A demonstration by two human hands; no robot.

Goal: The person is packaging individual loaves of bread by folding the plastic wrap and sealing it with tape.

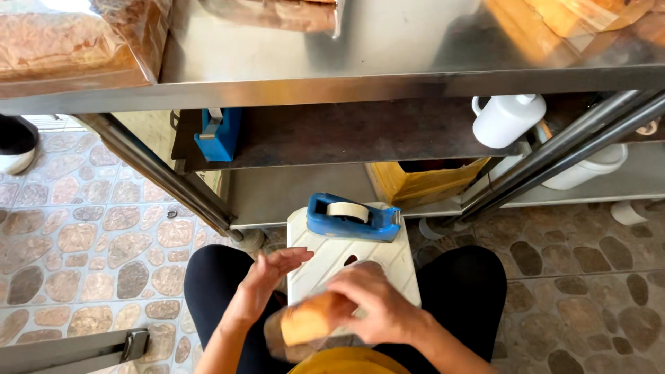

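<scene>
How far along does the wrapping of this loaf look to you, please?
Done: the loaf already sits inside a clear bag. In hand: the right hand grips it, the left hand open beside it. Left: no tape on it yet; the blue tape dispenser waits on the white stool.

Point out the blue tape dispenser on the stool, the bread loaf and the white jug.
blue tape dispenser (353, 218), head view, on its body.
bread loaf (308, 323), head view, on its end.
white jug (508, 120), head view, on its side.

A clear bag of bread lies on the steel table, at its left end. Below the table sits a yellow carton.
</scene>
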